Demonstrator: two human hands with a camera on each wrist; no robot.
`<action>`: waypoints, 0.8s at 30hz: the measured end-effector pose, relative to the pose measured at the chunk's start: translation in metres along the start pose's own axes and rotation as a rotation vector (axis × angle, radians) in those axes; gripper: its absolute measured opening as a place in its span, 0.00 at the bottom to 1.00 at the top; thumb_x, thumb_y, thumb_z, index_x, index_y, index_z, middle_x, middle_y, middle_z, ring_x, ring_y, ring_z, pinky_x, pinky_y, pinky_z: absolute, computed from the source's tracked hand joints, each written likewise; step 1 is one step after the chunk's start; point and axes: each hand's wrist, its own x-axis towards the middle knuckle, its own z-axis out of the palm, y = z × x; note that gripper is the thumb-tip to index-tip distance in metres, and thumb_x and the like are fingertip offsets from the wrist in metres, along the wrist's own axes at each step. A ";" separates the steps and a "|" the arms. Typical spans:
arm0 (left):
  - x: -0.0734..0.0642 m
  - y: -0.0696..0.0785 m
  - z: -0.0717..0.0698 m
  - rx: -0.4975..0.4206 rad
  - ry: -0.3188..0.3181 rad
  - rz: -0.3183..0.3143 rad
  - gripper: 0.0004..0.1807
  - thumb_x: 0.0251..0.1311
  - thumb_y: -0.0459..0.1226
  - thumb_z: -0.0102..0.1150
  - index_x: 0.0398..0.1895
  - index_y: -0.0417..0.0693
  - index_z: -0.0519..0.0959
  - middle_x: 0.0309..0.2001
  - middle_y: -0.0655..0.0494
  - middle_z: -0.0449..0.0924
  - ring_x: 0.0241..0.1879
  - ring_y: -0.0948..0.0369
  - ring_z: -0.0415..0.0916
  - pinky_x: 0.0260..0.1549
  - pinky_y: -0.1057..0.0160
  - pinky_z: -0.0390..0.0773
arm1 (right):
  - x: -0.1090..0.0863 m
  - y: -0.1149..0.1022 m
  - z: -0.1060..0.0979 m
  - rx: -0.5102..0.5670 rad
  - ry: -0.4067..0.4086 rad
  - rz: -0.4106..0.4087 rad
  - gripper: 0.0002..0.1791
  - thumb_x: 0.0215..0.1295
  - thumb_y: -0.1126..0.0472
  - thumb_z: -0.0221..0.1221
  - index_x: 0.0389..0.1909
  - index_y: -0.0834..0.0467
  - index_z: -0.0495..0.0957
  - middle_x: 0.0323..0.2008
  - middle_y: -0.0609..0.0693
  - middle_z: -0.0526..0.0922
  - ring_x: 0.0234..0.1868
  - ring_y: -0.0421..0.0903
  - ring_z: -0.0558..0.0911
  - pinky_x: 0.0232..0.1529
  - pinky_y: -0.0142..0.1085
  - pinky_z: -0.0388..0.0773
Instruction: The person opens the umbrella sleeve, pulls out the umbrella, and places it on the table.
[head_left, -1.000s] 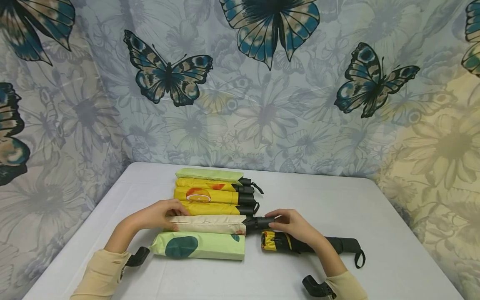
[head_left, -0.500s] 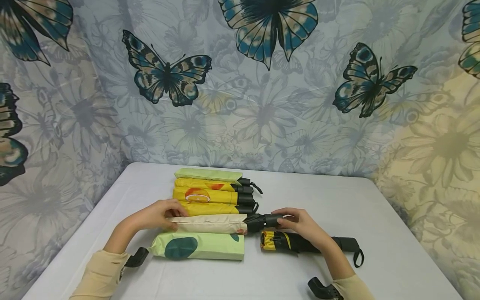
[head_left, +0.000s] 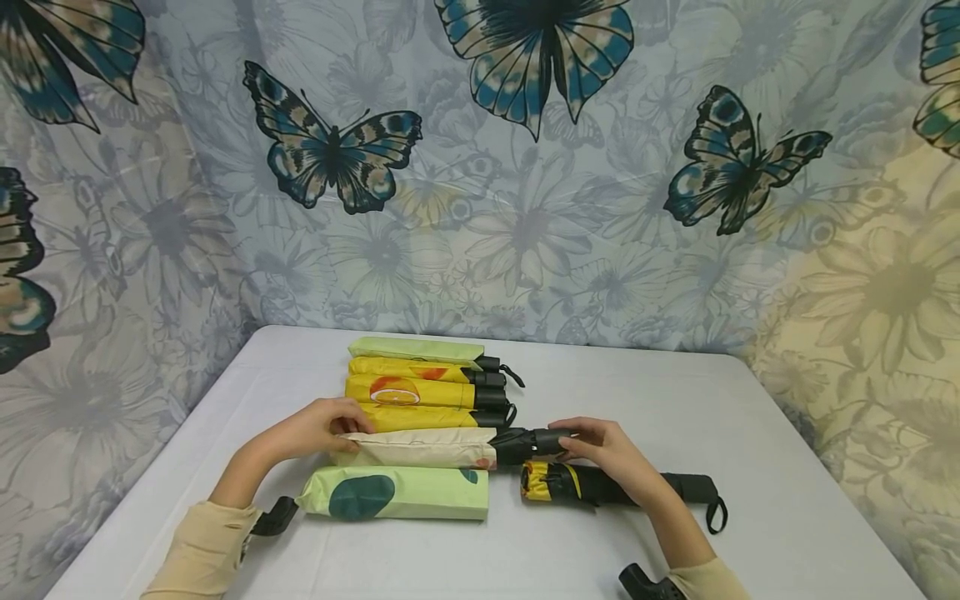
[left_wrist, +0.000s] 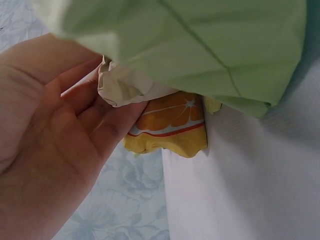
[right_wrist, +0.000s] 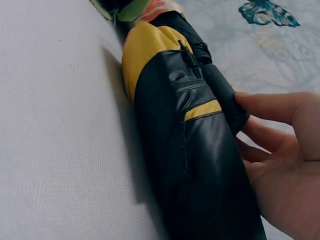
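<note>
A folded umbrella in a cream sleeve [head_left: 423,448] lies across the table, its black handle end [head_left: 528,444] sticking out to the right. My left hand [head_left: 318,429] grips the closed left end of that sleeve between thumb and fingers; the left wrist view shows the crumpled cream fabric [left_wrist: 127,86] at the fingers. With thumb and fingertips, my right hand [head_left: 603,450] pinches the tip of the handle, also seen in the right wrist view as a dark cylinder [right_wrist: 225,95]. Close in front lies a light green umbrella with dark leaf spots [head_left: 427,493].
Behind the cream umbrella lie several yellow umbrellas [head_left: 442,393] in a row, with a green one [head_left: 416,348] farthest back. A black and yellow umbrella [head_left: 622,487] with a wrist loop lies under my right forearm. All rest on the white table [head_left: 420,562], before a butterfly-print cloth [head_left: 525,242].
My right hand has moved right with the handle, and more of the umbrella's black part shows beyond the cream sleeve. My left hand stays at the sleeve's end.
</note>
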 end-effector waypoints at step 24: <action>0.003 0.000 0.001 -0.008 0.023 -0.011 0.11 0.56 0.36 0.68 0.43 0.50 0.84 0.40 0.55 0.80 0.36 0.69 0.73 0.36 0.69 0.78 | -0.009 0.001 -0.009 0.048 0.131 0.052 0.27 0.69 0.51 0.58 0.63 0.63 0.73 0.59 0.62 0.77 0.49 0.46 0.85 0.58 0.38 0.79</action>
